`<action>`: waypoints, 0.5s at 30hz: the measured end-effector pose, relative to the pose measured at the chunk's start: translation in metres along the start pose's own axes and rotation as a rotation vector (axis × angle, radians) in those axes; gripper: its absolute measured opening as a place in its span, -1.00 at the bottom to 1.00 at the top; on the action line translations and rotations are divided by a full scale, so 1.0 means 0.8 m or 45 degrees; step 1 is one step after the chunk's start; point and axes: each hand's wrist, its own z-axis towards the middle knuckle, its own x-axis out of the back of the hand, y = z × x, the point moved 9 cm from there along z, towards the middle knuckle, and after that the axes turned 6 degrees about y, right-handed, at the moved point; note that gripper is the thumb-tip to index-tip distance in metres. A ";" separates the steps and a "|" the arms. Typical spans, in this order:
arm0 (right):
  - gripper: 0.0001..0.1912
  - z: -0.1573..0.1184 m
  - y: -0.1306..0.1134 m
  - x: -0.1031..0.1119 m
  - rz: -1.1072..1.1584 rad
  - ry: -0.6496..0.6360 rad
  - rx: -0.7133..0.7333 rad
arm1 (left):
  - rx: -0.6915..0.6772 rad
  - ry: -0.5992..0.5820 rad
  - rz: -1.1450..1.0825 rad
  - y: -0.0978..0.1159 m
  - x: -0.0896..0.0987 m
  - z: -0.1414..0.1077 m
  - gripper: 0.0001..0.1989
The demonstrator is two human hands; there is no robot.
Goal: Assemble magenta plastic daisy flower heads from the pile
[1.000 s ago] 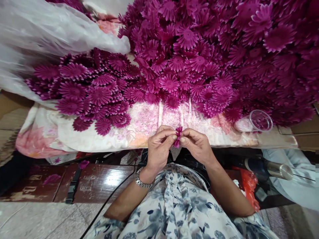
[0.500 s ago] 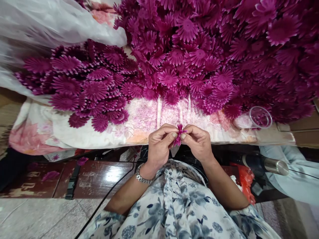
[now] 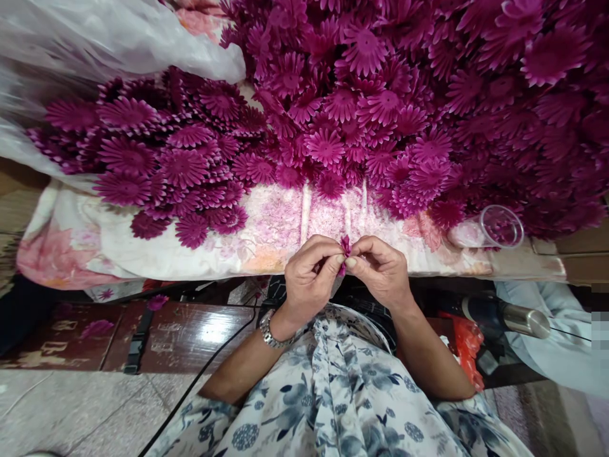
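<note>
Clear cup (image 3: pixel 484 231), contents unclear, beside heaped magenta flowers (image 3: pixel 366 95), left hand (image 3: pixel 311 276) and right hand (image 3: pixel 384 273), grip pinching small bloom (image 3: pixel 346 244)

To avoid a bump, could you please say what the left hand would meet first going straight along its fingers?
Likely the purple flower it pinches, then the right hand; depth there is unclear.

Magenta flower (image 3: pixel 346 244), just below and right of the centre of the frame. Pinched at its middle, it is seen edge-on and gathered narrow; slender petals emerge above and below the pinch, its centre hidden.
</note>
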 end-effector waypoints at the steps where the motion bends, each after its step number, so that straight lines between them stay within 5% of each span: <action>1: -0.82 0.000 0.001 0.000 0.001 -0.010 -0.005 | -0.030 -0.006 0.026 0.004 0.000 0.001 -0.93; 4: -0.85 -0.001 0.004 0.001 0.007 -0.012 -0.009 | -0.009 -0.046 0.001 0.001 -0.002 0.001 -0.94; 7: -0.88 0.000 -0.002 0.005 -0.073 0.012 0.042 | 0.220 -0.085 -0.197 -0.020 -0.004 -0.003 -0.90; 15: -0.88 -0.005 -0.048 0.001 -0.453 0.062 0.502 | 0.629 -0.079 -0.342 -0.047 -0.012 -0.009 -0.83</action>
